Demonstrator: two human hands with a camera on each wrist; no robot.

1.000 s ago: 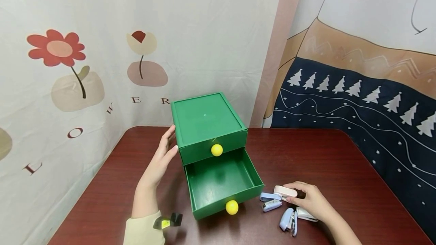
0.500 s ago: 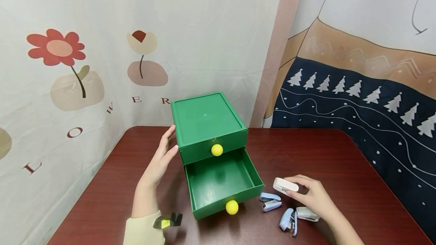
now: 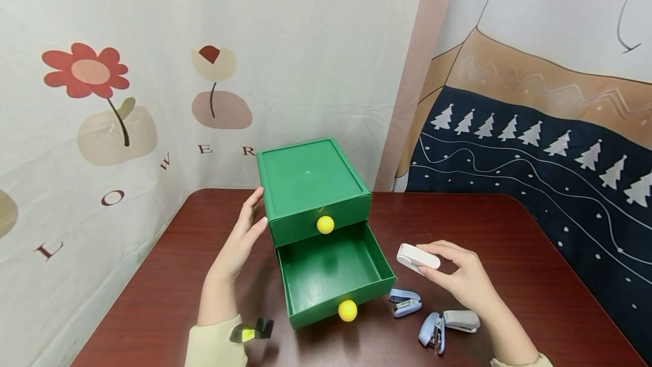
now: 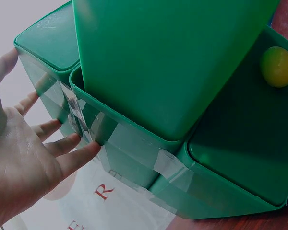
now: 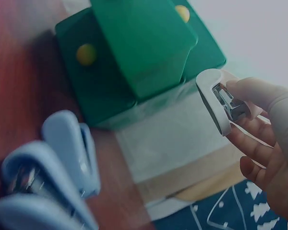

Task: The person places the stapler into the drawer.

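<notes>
A green two-drawer box [image 3: 311,183] stands on the dark red table [image 3: 509,242]. Its lower drawer [image 3: 331,276] is pulled out and looks empty; both drawers have yellow ball knobs [image 3: 347,310]. My left hand [image 3: 244,231] rests flat with straight fingers against the box's left side [image 4: 86,129]. My right hand [image 3: 458,276] pinches a white stapler [image 3: 415,256] and holds it in the air just right of the open drawer, seen close in the right wrist view as the white stapler [image 5: 221,103].
Three small staplers lie on the table in front right of the drawer: a blue one [image 3: 406,303], another blue one [image 3: 432,332] and a grey one [image 3: 460,320]. Printed cloth walls close the back and left. A dark clip [image 3: 252,331] sits on my left sleeve.
My right hand has lifted the white stapler off the table from among the others and carried it up and left toward the open drawer. The left hand has stayed put.
</notes>
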